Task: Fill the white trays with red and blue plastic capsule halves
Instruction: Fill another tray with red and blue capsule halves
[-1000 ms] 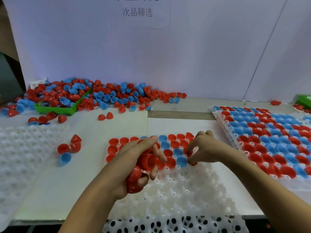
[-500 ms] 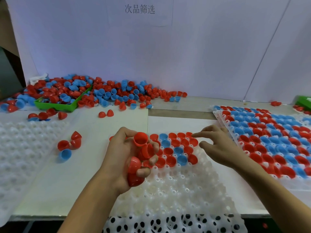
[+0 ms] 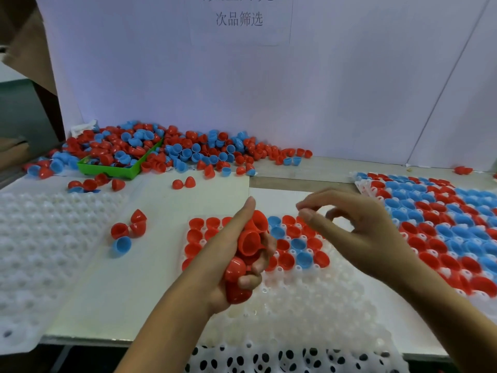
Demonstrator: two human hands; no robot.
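Working across from the left, an unfilled white tray point(image 3: 40, 238) lies at the table's left edge, with the heap of loose capsule halves point(image 3: 188, 152) spilling round a green bin point(image 3: 118, 168) behind it. The left hand point(image 3: 234, 262) curls round a stack of red halves point(image 3: 247, 246), thumb straight along the side, hovering over the middle tray point(image 3: 295, 297), whose far rows alone hold red and blue cups. The right hand point(image 3: 360, 232) hangs above those rows, fingers loosely bent, thumb and forefinger near each other yet gripping nothing. Further right, a filled tray point(image 3: 443, 232) looks complete.

To do this step well, the right hand should probably take the topmost cup off the stack by its rim, keep the mouth upward, and seat it in the next vacant socket in the row. Holding the stack low and close would shorten each trip; squeezing too hard may wedge the nested cups together.
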